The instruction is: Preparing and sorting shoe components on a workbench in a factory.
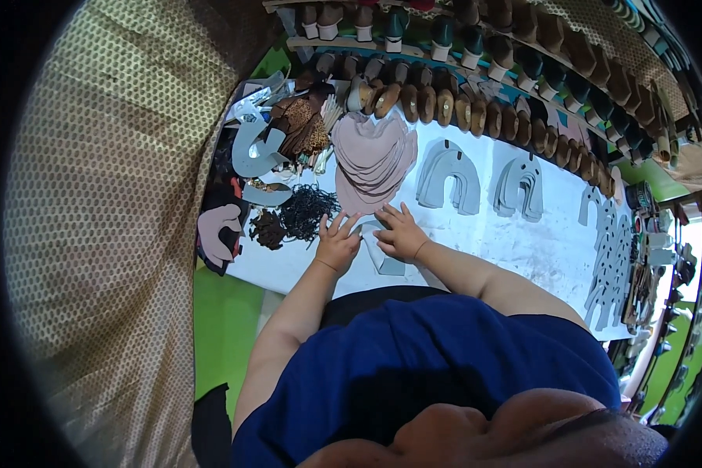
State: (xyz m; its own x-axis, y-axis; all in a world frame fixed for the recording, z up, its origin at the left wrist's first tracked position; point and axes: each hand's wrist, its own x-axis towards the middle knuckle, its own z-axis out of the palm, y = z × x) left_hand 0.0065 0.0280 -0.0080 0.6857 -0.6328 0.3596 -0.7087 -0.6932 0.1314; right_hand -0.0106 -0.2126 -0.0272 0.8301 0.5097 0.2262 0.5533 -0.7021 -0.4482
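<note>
On the white table [476,265], a grey and white flat cut piece [390,265] lies close to my body, partly hidden by my hands. My left hand [338,245] rests at its left side, fingers spread. From the right, my right hand [402,235] lies over the piece with its fingers stretched apart. Just beyond my fingertips is a stack of pale pink rounded cut pieces [374,156]. A tangle of black strips [308,210] sits left of my left hand.
Two stacks of grey U-shaped pieces [450,175] [520,183] lie right of the pink stack. Grey spotted pieces [610,257] line the table's right end. Offcuts [296,129] crowd the far left. Shoe lasts [444,105] stand along the back, below shelves of shoes [441,39]. A patterned curtain [117,234] hangs left.
</note>
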